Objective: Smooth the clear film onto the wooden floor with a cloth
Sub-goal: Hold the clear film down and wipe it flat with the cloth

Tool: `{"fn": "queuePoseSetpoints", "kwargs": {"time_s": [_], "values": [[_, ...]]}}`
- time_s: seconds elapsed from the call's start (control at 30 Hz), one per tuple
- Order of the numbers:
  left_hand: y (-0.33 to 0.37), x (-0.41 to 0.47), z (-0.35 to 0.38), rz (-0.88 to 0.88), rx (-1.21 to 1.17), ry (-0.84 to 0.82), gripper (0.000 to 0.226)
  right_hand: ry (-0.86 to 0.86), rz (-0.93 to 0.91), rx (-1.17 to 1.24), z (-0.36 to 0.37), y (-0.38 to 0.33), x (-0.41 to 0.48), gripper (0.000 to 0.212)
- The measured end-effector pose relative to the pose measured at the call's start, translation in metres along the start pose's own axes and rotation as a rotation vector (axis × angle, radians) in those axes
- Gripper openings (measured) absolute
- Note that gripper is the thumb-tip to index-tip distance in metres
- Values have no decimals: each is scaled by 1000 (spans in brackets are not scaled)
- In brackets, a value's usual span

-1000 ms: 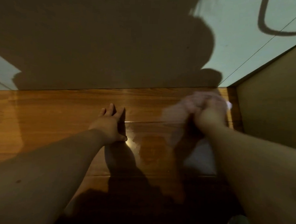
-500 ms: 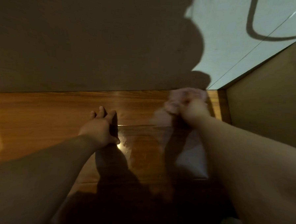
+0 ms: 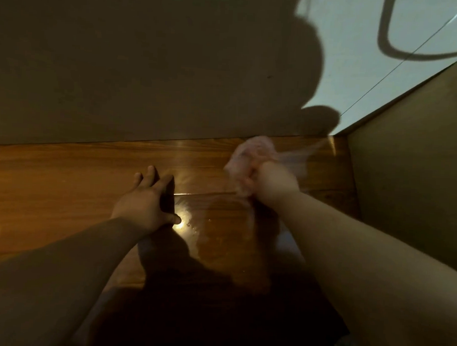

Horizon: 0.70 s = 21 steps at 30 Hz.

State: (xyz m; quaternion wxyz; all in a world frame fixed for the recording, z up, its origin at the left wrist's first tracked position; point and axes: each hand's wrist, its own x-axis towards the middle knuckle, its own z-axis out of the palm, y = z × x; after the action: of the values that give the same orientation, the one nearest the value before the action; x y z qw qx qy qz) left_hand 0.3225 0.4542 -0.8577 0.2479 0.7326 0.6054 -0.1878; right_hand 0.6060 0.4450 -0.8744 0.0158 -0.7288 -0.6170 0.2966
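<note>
A glossy wooden floor (image 3: 62, 185) runs across the middle of the view. A clear film (image 3: 219, 225) lies on it, shown by a bright glare and a thin far edge between my hands. My left hand (image 3: 147, 203) presses flat on the floor at the film's left edge, fingers straight. My right hand (image 3: 270, 181) grips a bunched pink cloth (image 3: 249, 155) and holds it against the film near the far wall. The cloth is blurred by motion.
A shadowed wall (image 3: 147, 76) meets the floor along the far side. A brown cabinet side (image 3: 413, 169) closes off the right. Deep shadow from my arms covers the near floor (image 3: 215, 304).
My right hand has swept the cloth leftward, away from the right corner and toward the middle of the film. My left hand has kept pressing in the same spot.
</note>
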Motion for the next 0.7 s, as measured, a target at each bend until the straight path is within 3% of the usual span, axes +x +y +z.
{"fn": "queuePoseSetpoints", "kwargs": {"time_s": [0.07, 0.13, 0.17, 0.27, 0.33, 0.47, 0.53, 0.6, 0.7], "values": [[1, -1, 0, -10, -13, -11, 115, 215, 224, 201, -19, 42, -4, 32], [4, -2, 0, -25, -17, -30, 115, 454, 399, 291, -40, 83, -16, 37], [5, -4, 0, -34, -16, -34, 114, 452, 431, 241, -44, 93, -21, 45], [5, -12, 0, -36, 16, -50, 108, 177, 452, -19, -29, 68, -32, 66], [6, -19, 1, -41, -6, -68, 106, 51, 276, -182, -1, 29, -54, 63], [20, -35, 6, -86, -85, -57, 106, -259, -359, -286, 43, -40, -103, 71], [24, -47, 15, -70, -70, -76, 108, -388, -492, -380, 54, -47, -118, 79], [21, -56, 20, -58, -61, -112, 110, -377, -384, -368, 51, -32, -117, 75], [15, -78, 28, -35, -43, -182, 109, -236, 119, -276, 20, 27, -123, 64]]}}
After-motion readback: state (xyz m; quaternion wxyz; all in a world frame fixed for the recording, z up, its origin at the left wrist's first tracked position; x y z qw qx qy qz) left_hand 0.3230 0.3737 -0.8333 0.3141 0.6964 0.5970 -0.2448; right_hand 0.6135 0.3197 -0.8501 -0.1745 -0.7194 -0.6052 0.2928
